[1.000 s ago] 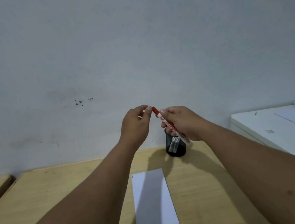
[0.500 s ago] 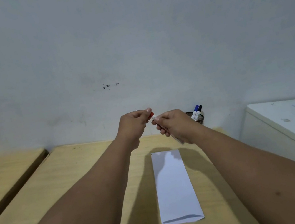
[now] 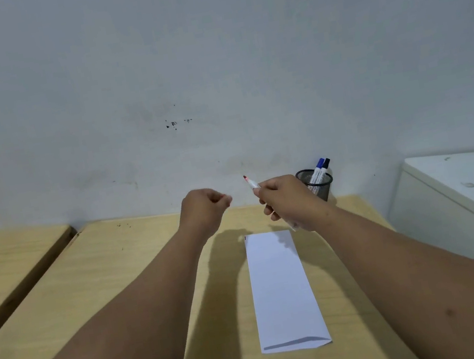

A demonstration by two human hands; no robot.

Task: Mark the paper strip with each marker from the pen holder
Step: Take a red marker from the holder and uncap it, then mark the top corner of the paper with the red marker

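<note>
A: How was the red marker (image 3: 250, 182) held?

B: The right hand (image 3: 288, 202) was clamped around its barrel, tip bare and pointing up and away toward the wall. Most of the barrel was hidden inside the fist; a pale end showed just below the hand.

A: And the left hand (image 3: 203, 211)?

B: Curled into a closed fist, beside the right hand but not touching it. I judged it was pinching the cap, given the bare tip, but nothing could be seen between the fingers. What it held, if anything, cannot be told.

A: Why the gap between the hands?

B: It fitted a cap pulled straight off along the barrel. That is a judgement, not an observation.

A: Where did the strip (image 3: 280, 288) lie relative to the right hand's grip?

B: Flat on the counter (image 3: 114, 281), below and nearer the person than the right hand, its far edge just under the wrist. A small dark mark sat at its far left corner. The near end was folded.

A: The holder (image 3: 318, 186)?

B: Upright against the wall, just right of the right hand, with a blue marker (image 3: 318, 167) and a black marker (image 3: 325, 166) standing in it.

A: Next requirement?

B: Likely turning the tip down to the strip.
</note>
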